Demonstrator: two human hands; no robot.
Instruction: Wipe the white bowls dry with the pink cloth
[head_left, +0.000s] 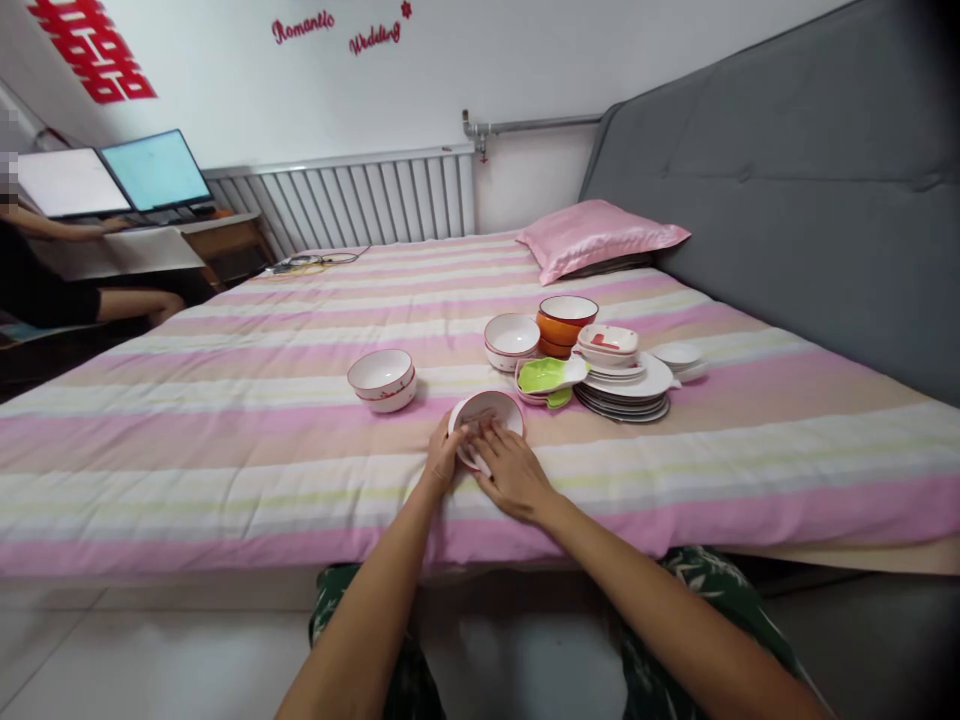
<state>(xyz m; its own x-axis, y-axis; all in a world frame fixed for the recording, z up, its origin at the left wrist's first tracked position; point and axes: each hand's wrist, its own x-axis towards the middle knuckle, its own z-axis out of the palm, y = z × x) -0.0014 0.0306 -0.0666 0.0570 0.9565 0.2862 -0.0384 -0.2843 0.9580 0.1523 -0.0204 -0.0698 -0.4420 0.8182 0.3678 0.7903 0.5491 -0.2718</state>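
Striped bedding (187,425) carries one red-rimmed bowl (505,407), its rim grasped by the left hand (442,450), the right hand (515,474) resting inside, its grip unclear. Uneven pressing on soft bedding could tip it. Left of the bowl sits one floral bowl stack (382,374); beyond, one white stack (512,336) and one orange stack (561,333); right, one plate pile (654,378).

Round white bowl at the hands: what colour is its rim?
Red, on the round white bowl, as the head view shows.
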